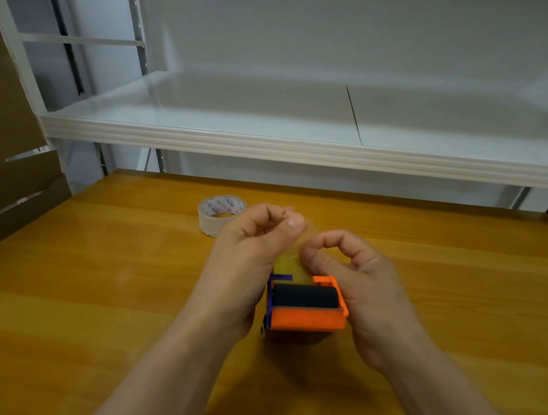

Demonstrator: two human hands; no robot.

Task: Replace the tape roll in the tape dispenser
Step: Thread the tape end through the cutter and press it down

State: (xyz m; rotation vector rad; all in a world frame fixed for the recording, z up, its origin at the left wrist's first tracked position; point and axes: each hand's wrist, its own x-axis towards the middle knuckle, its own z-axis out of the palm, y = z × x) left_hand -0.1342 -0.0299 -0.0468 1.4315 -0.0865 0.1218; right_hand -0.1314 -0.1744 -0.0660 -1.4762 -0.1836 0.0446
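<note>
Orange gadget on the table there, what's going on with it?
A person is working on an orange tape dispenser on the wooden table. The left hand pinches the end of a strip of tape pulled up from it, and the right hand pinches the strip's edge lower down, beside the black roller. A clear tape roll lies on the table just behind the hands.

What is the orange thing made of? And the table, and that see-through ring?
The dispenser looks like matte orange plastic: flat colour, moulded edges. The table seems varnished wood: grain streaks under a shine. The tape roll looks like clear glossy film on a printed core.
</note>
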